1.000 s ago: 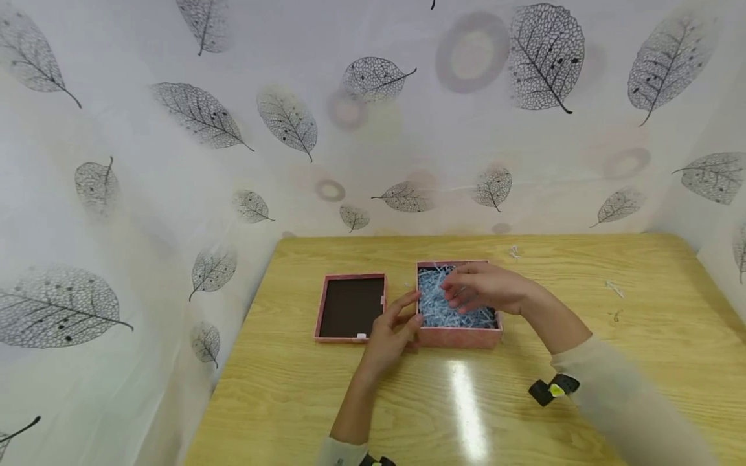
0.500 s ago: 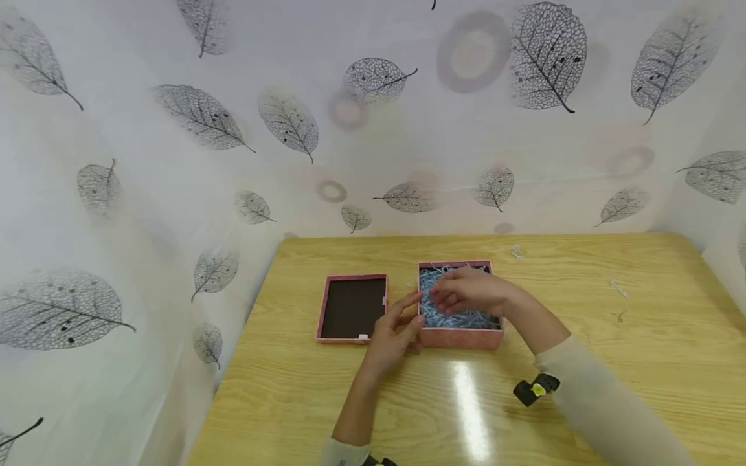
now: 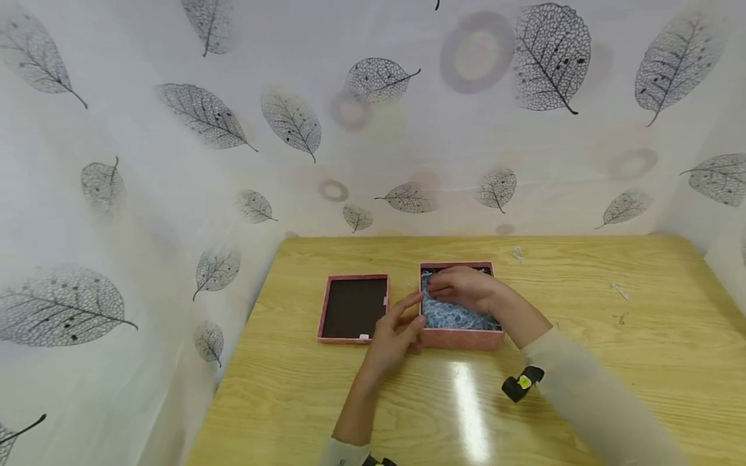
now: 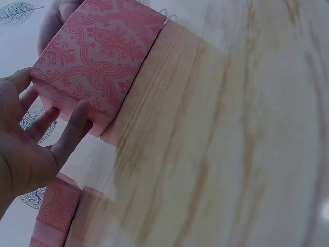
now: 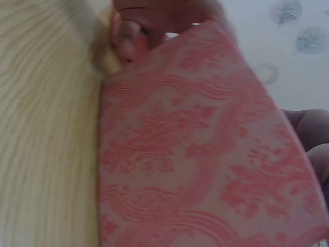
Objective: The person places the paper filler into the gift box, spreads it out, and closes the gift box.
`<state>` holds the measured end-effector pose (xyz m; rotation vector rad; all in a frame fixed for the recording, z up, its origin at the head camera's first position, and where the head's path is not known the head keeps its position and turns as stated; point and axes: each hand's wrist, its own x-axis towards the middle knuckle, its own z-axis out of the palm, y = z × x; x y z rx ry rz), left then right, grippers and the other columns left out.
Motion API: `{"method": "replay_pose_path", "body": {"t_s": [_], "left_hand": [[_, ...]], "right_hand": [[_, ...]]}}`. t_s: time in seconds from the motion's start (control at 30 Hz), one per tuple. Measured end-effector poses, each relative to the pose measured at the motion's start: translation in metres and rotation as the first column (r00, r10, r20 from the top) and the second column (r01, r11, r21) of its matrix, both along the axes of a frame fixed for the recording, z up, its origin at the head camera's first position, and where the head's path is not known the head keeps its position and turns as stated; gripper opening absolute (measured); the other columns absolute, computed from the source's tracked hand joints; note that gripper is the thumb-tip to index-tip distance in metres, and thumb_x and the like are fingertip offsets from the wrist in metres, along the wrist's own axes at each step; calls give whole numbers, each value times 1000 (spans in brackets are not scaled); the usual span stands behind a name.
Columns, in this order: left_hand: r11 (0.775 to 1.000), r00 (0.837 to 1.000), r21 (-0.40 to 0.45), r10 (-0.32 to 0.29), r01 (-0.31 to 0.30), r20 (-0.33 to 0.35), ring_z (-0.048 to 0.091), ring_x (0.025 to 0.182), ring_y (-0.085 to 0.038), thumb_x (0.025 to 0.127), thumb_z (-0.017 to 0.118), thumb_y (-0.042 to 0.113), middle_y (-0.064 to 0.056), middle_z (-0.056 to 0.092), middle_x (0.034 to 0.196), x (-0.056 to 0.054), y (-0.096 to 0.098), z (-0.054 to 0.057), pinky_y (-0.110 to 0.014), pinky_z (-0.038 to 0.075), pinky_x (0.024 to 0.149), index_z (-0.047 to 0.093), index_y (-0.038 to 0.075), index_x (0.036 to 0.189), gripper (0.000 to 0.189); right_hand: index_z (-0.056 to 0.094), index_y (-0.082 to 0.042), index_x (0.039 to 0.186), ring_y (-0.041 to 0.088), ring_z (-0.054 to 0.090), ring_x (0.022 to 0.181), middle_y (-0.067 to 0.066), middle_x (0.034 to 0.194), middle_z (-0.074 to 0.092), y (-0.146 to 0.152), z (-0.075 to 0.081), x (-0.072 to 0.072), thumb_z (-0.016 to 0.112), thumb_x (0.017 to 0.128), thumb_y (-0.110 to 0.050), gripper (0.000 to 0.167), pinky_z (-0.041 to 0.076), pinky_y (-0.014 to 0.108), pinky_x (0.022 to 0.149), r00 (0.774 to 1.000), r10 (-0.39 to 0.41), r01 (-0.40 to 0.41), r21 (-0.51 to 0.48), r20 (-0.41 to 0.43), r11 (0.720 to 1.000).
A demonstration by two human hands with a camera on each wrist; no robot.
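A pink patterned box stands uncovered on the table, filled with blue shredded paper. At its left side, the fingers of my left hand are spread, with fingertips right at the wall; the left wrist view shows this hand at the box's end. My right hand reaches in over the rim from the right, its loosely bent fingers resting on the shreds near the back left. The right wrist view mostly holds the box's front, with part of my right hand above it.
Left of the box lies its pink-edged lid, dark inside facing up. Loose paper scraps are scattered on the right of the wooden table, with another scrap behind the box. A leaf-printed curtain closes off the back.
My right hand has moved left and lower over the shredded paper, toward the box's back left. The shreds lie flatter now. My left hand stays at the box's left side.
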<state>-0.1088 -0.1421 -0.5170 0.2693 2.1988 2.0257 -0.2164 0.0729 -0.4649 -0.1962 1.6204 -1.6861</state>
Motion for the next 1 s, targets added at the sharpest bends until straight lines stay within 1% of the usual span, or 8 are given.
{"method": "replay_pose_path", "body": {"t_s": [0.13, 0.23, 0.43, 0.53, 0.63, 0.8, 0.9, 1.0], "left_hand": [[1000, 1000, 5, 1, -1, -3, 71, 90, -19, 108, 64, 24, 3, 50, 160, 0, 1, 0, -45, 66, 69, 56, 25, 154, 47], [1000, 1000, 1, 1, -1, -4, 72, 97, -20, 108, 64, 24, 3, 50, 160, 0, 2, 0, -44, 66, 69, 57, 24, 154, 47], [1000, 1000, -6, -6, 6, 0, 73, 98, -21, 107, 66, 26, 5, 49, 161, -1, 3, 2, -46, 66, 71, 57, 26, 154, 48], [1000, 1000, -14, 4, -4, 6, 73, 97, -22, 107, 66, 25, 5, 49, 161, -1, 2, 5, -47, 66, 72, 57, 26, 154, 47], [1000, 1000, -20, 12, -12, 14, 73, 99, -22, 107, 65, 24, 5, 50, 161, 0, 1, 5, -47, 66, 73, 57, 26, 154, 47], [1000, 1000, -15, 6, -6, 13, 73, 99, -24, 107, 65, 23, 6, 50, 161, -1, 3, 3, -49, 66, 73, 57, 25, 154, 48], [1000, 1000, -7, 7, -7, 14, 72, 93, -23, 107, 66, 22, 5, 52, 159, 0, 4, 2, -48, 66, 72, 57, 25, 154, 48], [1000, 1000, 2, 15, -15, 16, 72, 89, -22, 107, 66, 21, 2, 54, 157, 1, 4, 1, -48, 66, 71, 57, 24, 154, 48]], "right_hand": [[22, 23, 155, 49, 34, 151, 38, 159, 33, -4, 2, 5, 47, 111, -11, 61, 29, 53, 127, 1000, -7, 8, 29, -10, 1000], [22, 21, 155, 49, 34, 151, 39, 159, 33, 8, 14, 8, 46, 113, -13, 60, 29, 53, 127, 1000, -2, 2, -17, -24, 1000], [33, 15, 154, 36, 56, 138, 30, 151, 49, 64, 49, 14, 47, 115, -25, 57, 47, 40, 116, 989, -84, 73, -87, -121, 994], [39, 11, 150, 25, 65, 126, 17, 141, 59, 93, 54, 16, 49, 115, -28, 53, 55, 34, 107, 974, -164, 153, -82, -159, 985], [39, 10, 149, 20, 66, 122, 11, 135, 61, 112, 44, 21, 48, 115, -29, 53, 56, 31, 103, 965, -193, 190, -29, -179, 981], [37, 12, 148, 26, 62, 125, 21, 141, 53, 130, 10, 44, 48, 115, -31, 56, 56, 39, 104, 976, -137, 155, 95, -172, 983], [43, 11, 141, 27, 64, 121, 18, 133, 57, 132, -4, 60, 50, 114, -29, 48, 57, 47, 103, 984, -110, 123, 87, -139, 989], [49, 8, 134, 23, 66, 115, 11, 123, 60, 132, -6, 70, 51, 114, -26, 39, 59, 47, 100, 989, -91, 97, 48, -120, 994]]}}
